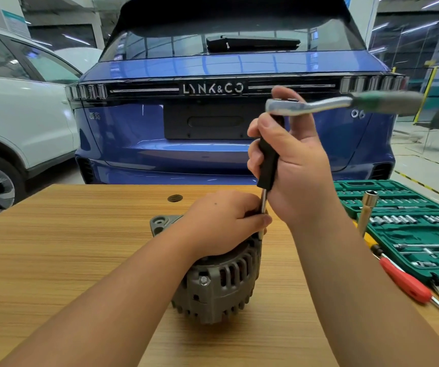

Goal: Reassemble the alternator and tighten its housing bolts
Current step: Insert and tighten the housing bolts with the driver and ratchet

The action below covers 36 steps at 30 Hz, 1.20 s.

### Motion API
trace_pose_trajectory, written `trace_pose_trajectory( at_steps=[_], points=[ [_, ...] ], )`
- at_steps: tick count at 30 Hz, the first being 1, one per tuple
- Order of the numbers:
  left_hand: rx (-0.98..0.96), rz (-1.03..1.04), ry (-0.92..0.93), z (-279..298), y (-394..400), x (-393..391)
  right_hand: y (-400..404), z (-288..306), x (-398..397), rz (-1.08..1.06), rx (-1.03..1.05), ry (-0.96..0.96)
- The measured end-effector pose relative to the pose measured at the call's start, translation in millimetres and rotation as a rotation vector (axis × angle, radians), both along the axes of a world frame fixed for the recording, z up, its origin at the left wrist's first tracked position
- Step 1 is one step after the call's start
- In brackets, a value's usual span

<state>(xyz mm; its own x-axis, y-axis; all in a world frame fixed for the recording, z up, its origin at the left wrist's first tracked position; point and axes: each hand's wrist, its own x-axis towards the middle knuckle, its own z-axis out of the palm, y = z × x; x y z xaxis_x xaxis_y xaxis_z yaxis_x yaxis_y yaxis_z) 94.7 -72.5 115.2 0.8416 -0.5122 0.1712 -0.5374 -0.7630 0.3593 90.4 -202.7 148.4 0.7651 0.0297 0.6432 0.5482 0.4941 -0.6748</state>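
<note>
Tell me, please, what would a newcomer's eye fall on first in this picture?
Probably the grey alternator at the middle of the wooden table, with the left hand resting on top of it. Just above, the right hand grips a black-handled extension topped by a ratchet. Behind fills a blue car; a green socket set lies at right.

Wood-grain table [80, 247]; blue car [213, 144] behind, white car [14, 115] left; ceiling strip lights.
</note>
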Motion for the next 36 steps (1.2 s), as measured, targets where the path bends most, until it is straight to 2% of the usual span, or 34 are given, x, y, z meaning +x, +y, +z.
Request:
trace_pose_trajectory(
  at_steps=[2, 5, 10, 12, 15, 18, 20, 22, 25, 26, 29, 32, 34, 36],
  points=[
    [-0.003, -0.004, -0.001, -0.2, -0.1, -0.2, 5.4, -1.6, -0.5, -0.124, -0.032, -0.105],
    [-0.014, -0.009, 0.006, -0.1, -0.2, -1.1, 10.3, -2.1, -0.1, -0.142, -0.050, -0.133],
    [-0.026, -0.014, 0.002, 0.6, 1.0, -1.2, 2.7, -1.0, 0.1, 0.180, 0.067, -0.052],
    [-0.034, -0.011, 0.002, 0.7, 1.0, -1.7, 1.4, -0.8, -0.4, 0.208, 0.069, -0.017],
    [-0.035, -0.005, 0.001, 0.6, 0.3, -2.0, 5.2, 2.3, -4.2, 0.098, 0.051, 0.017],
    [-0.028, -0.021, -0.005, -0.2, -0.3, -3.2, 7.4, 5.1, -8.7, -0.130, 0.007, 0.023],
    [-0.033, -0.026, -0.003, -0.5, 0.1, -3.3, 6.4, 6.7, -8.1, -0.208, -0.032, 0.054],
    [-0.033, -0.020, 0.005, -0.3, 0.9, -2.5, 1.0, 7.9, -6.8, -0.094, -0.070, 0.114],
    [-0.037, -0.010, 0.005, 0.0, 1.6, -1.0, -9.5, 8.8, -3.7, 0.241, -0.035, 0.172],
    [-0.034, -0.010, 0.002, 0.1, 1.3, -0.7, -10.0, 7.3, -2.5, 0.257, -0.020, 0.167],
    [-0.036, -0.001, 0.007, -0.4, 0.4, 0.1, 1.0, 2.3, -0.7, 0.062, -0.017, 0.084],
    [-0.041, -0.005, 0.004, -0.8, -0.1, -0.2, 11.3, -2.2, -0.3, -0.171, -0.039, -0.113],
    [-0.046, -0.008, 0.006, -0.6, 0.1, -0.8, 13.3, -3.0, -0.1, -0.178, -0.065, -0.162],
    [-0.042, -0.006, 0.006, -0.4, 0.2, -1.0, 12.2, -2.0, 0.3, -0.133, -0.035, -0.127]
  ],
)
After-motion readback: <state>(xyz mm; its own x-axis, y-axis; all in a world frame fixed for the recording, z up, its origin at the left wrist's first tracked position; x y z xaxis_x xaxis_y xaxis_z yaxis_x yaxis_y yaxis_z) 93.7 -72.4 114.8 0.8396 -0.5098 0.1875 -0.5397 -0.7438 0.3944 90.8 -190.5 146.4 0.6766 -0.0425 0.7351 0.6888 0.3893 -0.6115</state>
